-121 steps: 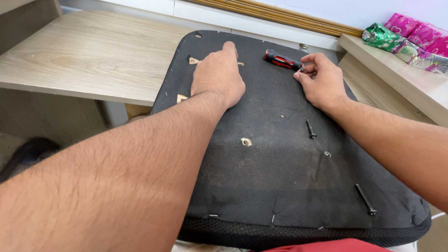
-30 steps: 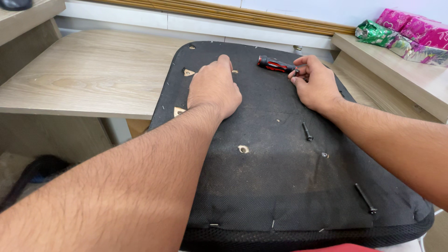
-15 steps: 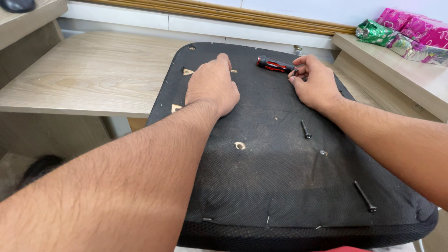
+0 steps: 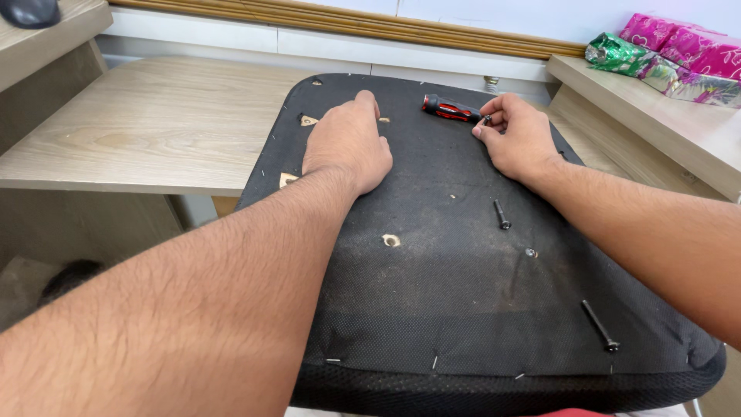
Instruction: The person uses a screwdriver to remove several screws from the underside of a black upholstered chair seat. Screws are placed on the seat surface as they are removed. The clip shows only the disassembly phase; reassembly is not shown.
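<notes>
On a wooden desk (image 4: 139, 116), black seat underside (image 4: 463, 293), left hand (image 4: 347, 143) flat, unclenched; right hand (image 4: 519, 137) pinching a small bolt (image 4: 488, 119)

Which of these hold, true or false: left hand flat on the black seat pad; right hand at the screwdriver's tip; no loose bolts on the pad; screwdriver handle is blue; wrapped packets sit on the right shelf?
1. Left hand rests on the black seat pad. True.
2. Right hand is at the tip of the screwdriver. True.
3. No loose bolts on the pad. False: two lie there, one mid-pad, one near the front right corner.
4. Screwdriver handle is blue. False: red and black.
5. Wrapped packets sit on the right shelf. True.
</notes>
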